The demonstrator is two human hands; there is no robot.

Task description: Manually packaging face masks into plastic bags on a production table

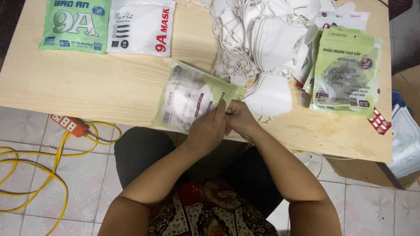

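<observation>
Both hands pinch one end of a mask pouch at the table's near edge.

The left hand [209, 127] and right hand [239, 119] close their fingers on the green pouch [190, 97] lying on the table [87, 83]. Loose white masks [262, 39] are heaped just beyond it, with a stack of pouches [348, 72] to the right.

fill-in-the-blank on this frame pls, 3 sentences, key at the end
1. Both hands, left hand and right hand, pinch the edge of a pale green ____ with white masks inside.
2. The loose white masks are heaped on the wooden ____.
3. On the tiled floor lies an orange power strip with a ____ cable.

Missing words: packet; table; yellow
</observation>
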